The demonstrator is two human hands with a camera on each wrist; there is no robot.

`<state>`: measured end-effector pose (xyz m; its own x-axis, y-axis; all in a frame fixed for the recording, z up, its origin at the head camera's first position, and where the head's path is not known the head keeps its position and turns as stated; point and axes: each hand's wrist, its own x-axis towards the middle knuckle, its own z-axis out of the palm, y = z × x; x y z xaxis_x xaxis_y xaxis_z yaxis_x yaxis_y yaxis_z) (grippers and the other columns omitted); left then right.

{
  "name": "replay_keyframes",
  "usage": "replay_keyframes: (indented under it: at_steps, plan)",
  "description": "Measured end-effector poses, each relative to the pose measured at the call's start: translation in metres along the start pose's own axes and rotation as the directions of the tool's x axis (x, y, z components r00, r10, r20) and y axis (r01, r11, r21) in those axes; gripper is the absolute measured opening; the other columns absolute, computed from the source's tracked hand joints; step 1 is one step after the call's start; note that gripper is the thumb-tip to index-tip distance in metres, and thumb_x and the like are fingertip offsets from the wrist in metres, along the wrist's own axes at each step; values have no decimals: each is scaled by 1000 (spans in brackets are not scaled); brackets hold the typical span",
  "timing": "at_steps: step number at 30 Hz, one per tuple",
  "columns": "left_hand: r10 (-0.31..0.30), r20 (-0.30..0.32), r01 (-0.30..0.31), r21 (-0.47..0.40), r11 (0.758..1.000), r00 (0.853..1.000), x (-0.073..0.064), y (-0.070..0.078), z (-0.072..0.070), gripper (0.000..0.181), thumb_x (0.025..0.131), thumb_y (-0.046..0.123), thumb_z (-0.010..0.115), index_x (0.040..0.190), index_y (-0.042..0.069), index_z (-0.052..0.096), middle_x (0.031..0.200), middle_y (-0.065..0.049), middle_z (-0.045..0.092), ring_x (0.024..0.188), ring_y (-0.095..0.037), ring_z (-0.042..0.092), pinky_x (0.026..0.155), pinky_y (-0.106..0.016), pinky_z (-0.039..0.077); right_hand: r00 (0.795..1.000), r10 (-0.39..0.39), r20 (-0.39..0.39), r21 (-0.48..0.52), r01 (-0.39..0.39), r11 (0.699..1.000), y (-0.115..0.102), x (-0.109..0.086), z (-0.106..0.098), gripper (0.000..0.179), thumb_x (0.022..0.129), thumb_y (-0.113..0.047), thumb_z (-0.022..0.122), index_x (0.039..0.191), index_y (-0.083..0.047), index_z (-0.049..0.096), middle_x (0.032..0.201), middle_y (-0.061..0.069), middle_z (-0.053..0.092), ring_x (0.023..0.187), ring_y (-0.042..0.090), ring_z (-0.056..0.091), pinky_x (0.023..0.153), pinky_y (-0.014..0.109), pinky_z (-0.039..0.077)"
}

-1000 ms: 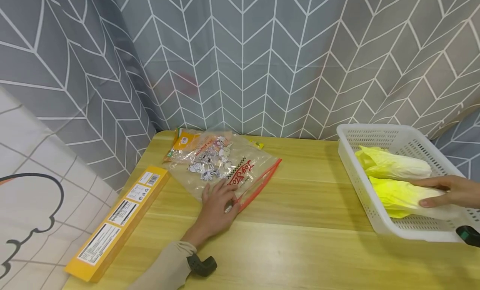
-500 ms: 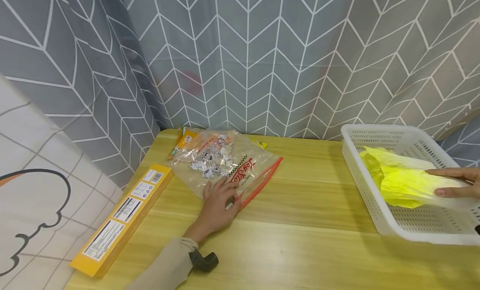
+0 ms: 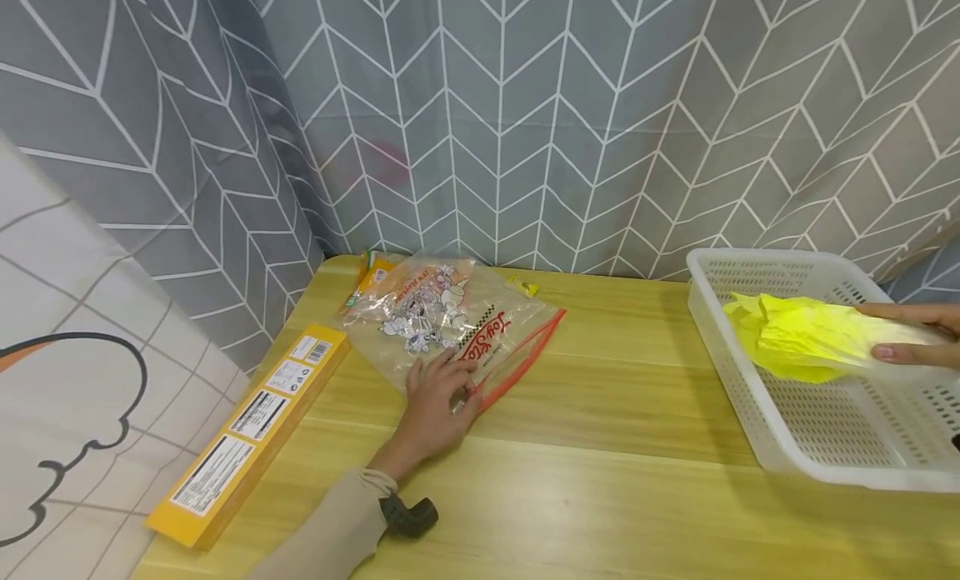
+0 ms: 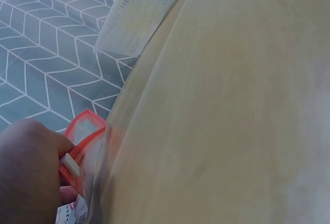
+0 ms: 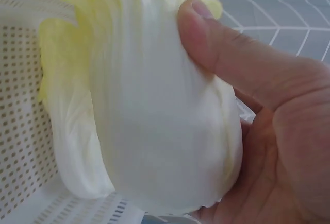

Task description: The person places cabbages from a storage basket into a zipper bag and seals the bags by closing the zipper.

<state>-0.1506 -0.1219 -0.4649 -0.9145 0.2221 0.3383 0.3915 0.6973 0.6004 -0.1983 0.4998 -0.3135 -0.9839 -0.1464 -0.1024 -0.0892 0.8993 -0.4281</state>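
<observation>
A pale yellow and white napa cabbage (image 3: pixel 821 334) is gripped by my right hand (image 3: pixel 926 334), close over the white plastic basket (image 3: pixel 783 459). In the right wrist view, my thumb lies along the side of its white base (image 5: pixel 154 121), the other fingers mostly behind it. A second napa cabbage (image 5: pixel 77 116) lies in the basket beside it, largely hidden in the head view. My left hand (image 3: pixel 435 405) rests on a clear printed zip bag (image 3: pixel 427 309), thumb and fingers curled at its red-edged mouth. Beside those fingers shows a white slider (image 4: pixel 70 165) on the red strip.
Along the left of the wooden table (image 3: pixel 600 497) lies a long yellow box (image 3: pixel 251 434) with white labels. An orange packet (image 3: pixel 373 272) shows at the zip bag's far corner, and a small yellow wrapper (image 3: pixel 523 287) is behind it. A grey patterned curtain (image 3: pixel 525 122) hangs behind.
My right hand has raised the nearer cabbage up and away, so it now overlaps the other one in the head view. My left hand stays on the bag. The head view has shifted slightly.
</observation>
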Motion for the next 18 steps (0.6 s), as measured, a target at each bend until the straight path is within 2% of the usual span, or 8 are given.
replay_keyframes:
  at_steps: [1, 5, 6, 7, 9, 13, 16, 18]
  plan:
    - [1, -4, -1, 1, 1000, 1000, 0, 0, 0, 18, 90, 26, 69, 76, 25, 58, 136, -2, 67, 146, -37, 42, 119, -72, 7, 1000, -19, -8, -34, 18, 999, -1, 1, -1, 74, 94, -24, 74, 158, -20, 37, 100, -32, 64, 74, -5, 66, 59, 23, 57]
    - [-2, -8, 2, 0, 1000, 1000, 1, 1, -1, 19, 90, 27, 70, 76, 24, 58, 136, -2, 67, 146, -37, 42, 119, -71, 8, 994, -75, -74, -64, 70, 996, -4, 3, -4, 73, 91, -21, 77, 152, 1, 41, 102, -39, 56, 75, -14, 61, 58, 16, 53]
    - [-3, -8, 3, 0, 1000, 1000, 1, 1, -1, 19, 90, 27, 70, 76, 24, 58, 136, -2, 67, 146, -37, 42, 119, -71, 8, 994, -73, -86, -59, 68, 996, -3, 3, -4, 73, 91, -21, 77, 152, 1, 41, 100, -45, 49, 74, -15, 60, 57, 15, 53]
    - [-2, -9, 2, -2, 1000, 1000, 1, 1, -2, 19, 90, 26, 70, 76, 24, 58, 136, -3, 67, 146, -37, 42, 119, -71, 8, 993, -66, -100, -55, 61, 997, -2, 3, -5, 73, 91, -21, 77, 153, -6, 41, 99, -47, 46, 75, -16, 60, 57, 15, 52]
    - [-4, -11, 4, -5, 1000, 1000, 1, 2, -3, 19, 90, 26, 70, 76, 23, 58, 136, -3, 68, 145, -37, 43, 119, -71, 7, 991, -69, -118, -35, 66, 997, 0, 4, -6, 72, 92, -20, 77, 154, -10, 42, 99, -49, 44, 75, -16, 58, 57, 14, 52]
    - [-7, -20, 7, -16, 1000, 1000, 1, 2, -4, 19, 91, 26, 69, 77, 23, 58, 136, -3, 67, 146, -37, 43, 119, -71, 7, 984, -97, -149, -22, 95, 995, 1, 5, -12, 69, 91, -17, 77, 150, -36, 47, 102, -49, 44, 80, -20, 53, 59, 11, 48]
    - [-18, -27, 17, -26, 1000, 999, 1, 2, -4, 18, 91, 26, 69, 77, 23, 58, 136, -3, 67, 146, -36, 42, 120, -70, 7, 973, -130, -192, 12, 135, 991, -6, 5, -13, 69, 90, -12, 77, 149, -34, 50, 104, -48, 46, 81, -19, 54, 58, 10, 48]
    - [-26, -32, 25, -30, 999, 999, 1, 2, -3, 18, 91, 26, 69, 77, 24, 58, 135, -2, 68, 146, -36, 43, 120, -70, 7, 967, -135, -217, 48, 149, 988, -19, 4, -12, 66, 91, -9, 75, 150, -23, 51, 104, -48, 47, 78, -17, 58, 56, 12, 51]
